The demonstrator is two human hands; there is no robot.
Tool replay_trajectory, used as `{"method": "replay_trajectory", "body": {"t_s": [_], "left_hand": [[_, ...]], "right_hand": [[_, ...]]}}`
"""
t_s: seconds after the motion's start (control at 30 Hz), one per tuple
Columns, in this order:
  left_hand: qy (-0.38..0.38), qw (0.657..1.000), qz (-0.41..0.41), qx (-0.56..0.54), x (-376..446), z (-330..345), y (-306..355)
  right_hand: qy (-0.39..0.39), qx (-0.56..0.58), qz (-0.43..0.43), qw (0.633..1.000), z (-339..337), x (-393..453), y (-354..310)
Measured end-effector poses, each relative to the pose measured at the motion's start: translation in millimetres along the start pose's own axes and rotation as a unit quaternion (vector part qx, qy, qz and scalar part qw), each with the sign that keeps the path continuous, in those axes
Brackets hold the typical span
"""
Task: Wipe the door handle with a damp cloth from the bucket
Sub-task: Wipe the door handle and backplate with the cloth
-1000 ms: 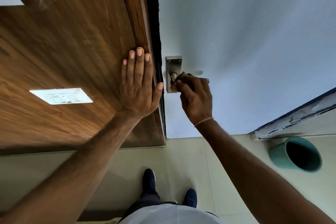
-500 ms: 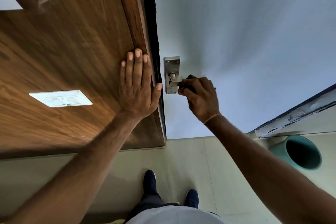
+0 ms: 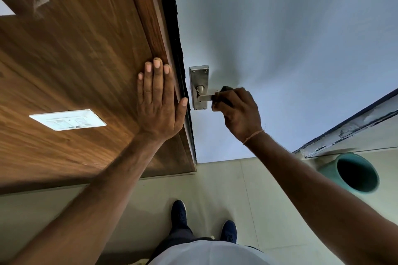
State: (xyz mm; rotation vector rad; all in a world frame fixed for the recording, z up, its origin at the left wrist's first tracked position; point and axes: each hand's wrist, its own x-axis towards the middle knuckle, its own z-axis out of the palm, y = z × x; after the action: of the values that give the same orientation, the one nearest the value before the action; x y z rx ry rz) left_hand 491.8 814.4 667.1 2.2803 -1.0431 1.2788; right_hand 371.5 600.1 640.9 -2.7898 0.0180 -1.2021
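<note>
A steel door handle [image 3: 204, 97] on a backplate [image 3: 198, 75] sits at the left edge of the pale blue-grey door [image 3: 280, 38]. My right hand [image 3: 239, 112] is closed around a dark cloth [image 3: 225, 90], wrapped over the outer part of the lever; the lever's inner end near the spindle shows bare. My left hand [image 3: 159, 103] lies flat with fingers spread on the wooden panel [image 3: 75, 60] beside the door edge, holding nothing. The teal bucket [image 3: 353, 173] stands on the floor at the lower right.
A white switch plate [image 3: 67, 120] is set in the wooden panel at the left. A chipped frame edge [image 3: 349, 129] runs at the right above the bucket. My dark shoes [image 3: 178, 213] stand on the beige tiled floor [image 3: 226, 189] below the handle.
My right hand with the cloth has slid outward along the lever, away from the backplate, uncovering the spindle and inner lever. My left hand stays flat on the wood.
</note>
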Motion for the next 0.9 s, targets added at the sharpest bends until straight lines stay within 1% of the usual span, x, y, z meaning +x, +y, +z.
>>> {"method": "replay_trajectory", "body": {"t_s": [0.17,0.23,0.3,0.57,0.63,0.7,0.73,0.77,0.8,0.83,0.87,0.9], "left_hand": [[-0.013,1.000,-0.005,0.000,-0.1,0.2,-0.4],[-0.013,1.000,-0.003,0.000,-0.6,0.4,-1.6],[-0.007,1.000,-0.002,0.001,-0.5,1.1,-2.3],[-0.005,1.000,-0.010,0.002,0.5,0.1,2.1],[-0.006,1.000,-0.010,0.001,0.6,-1.3,1.8],[-0.009,1.000,-0.010,0.000,0.6,-2.5,1.7],[-0.012,1.000,-0.011,0.000,0.6,-3.2,1.9],[-0.014,1.000,-0.011,0.001,0.6,-3.7,2.3],[-0.016,1.000,-0.012,0.002,0.7,-4.1,2.8],[-0.017,1.000,-0.012,0.001,1.0,-4.2,3.2],[-0.018,1.000,-0.013,0.000,1.4,-4.3,3.4],[-0.017,1.000,-0.013,-0.001,1.5,-4.1,3.5]], "right_hand": [[-0.036,0.017,-0.074,0.996,23.2,19.3,-36.3],[-0.035,0.023,-0.084,0.996,24.7,20.4,-38.7],[-0.024,0.024,-0.073,0.997,17.2,15.3,-32.0],[0.077,-0.020,0.041,0.996,-5.3,-9.9,2.4],[0.070,-0.009,0.100,0.992,-7.3,-13.8,4.5],[0.041,0.042,0.200,0.978,-6.5,-15.4,0.8],[0.043,0.096,0.269,0.957,-6.1,-14.6,-3.8],[0.058,0.165,0.350,0.920,-6.0,-11.7,-10.5],[0.080,0.237,0.437,0.864,-3.1,-9.3,-16.1],[0.096,0.305,0.517,0.794,-0.1,-5.8,-22.1],[0.106,0.371,0.580,0.717,5.0,-3.0,-26.1],[0.115,0.436,0.622,0.640,9.5,0.1,-29.8]]}}
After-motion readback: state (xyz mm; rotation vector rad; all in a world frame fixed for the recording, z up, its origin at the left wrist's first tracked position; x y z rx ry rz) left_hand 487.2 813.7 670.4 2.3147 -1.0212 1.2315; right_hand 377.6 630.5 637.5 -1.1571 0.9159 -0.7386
